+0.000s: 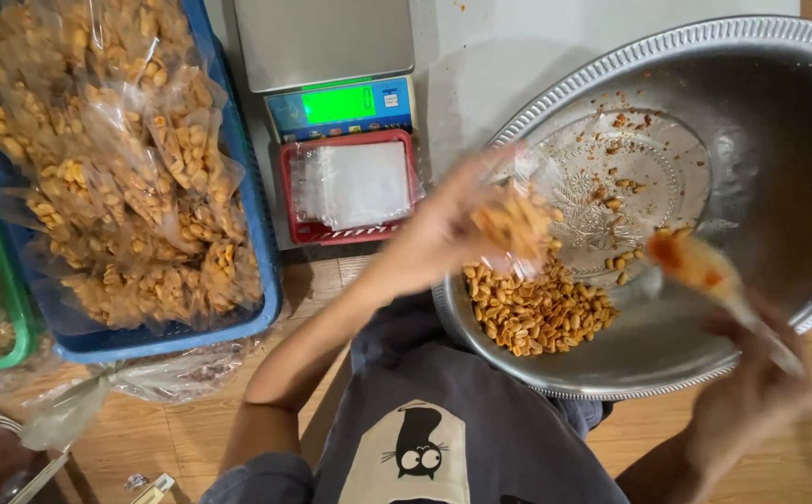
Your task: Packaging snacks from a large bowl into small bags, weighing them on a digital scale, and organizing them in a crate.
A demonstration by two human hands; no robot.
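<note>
A small clear plastic bag (518, 219), partly filled with peanuts, is gripped by the left hand (443, 224) over the large round silver metal basin (667, 56). A blurred spoon (705, 271) is clasped in the right hand (751, 392). Seasoned peanuts (536, 313) are heaped at the basin's near side. Filled bags are stacked in the blue plastic crate (261, 233).

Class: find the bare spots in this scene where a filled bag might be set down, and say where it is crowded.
Free: the scale's platform, the pale surface between scale and metal bowl, and wood floor beside the blue basket. Crowded: that basket, heaped with filled bags, and the red tray of empty bags.
</note>
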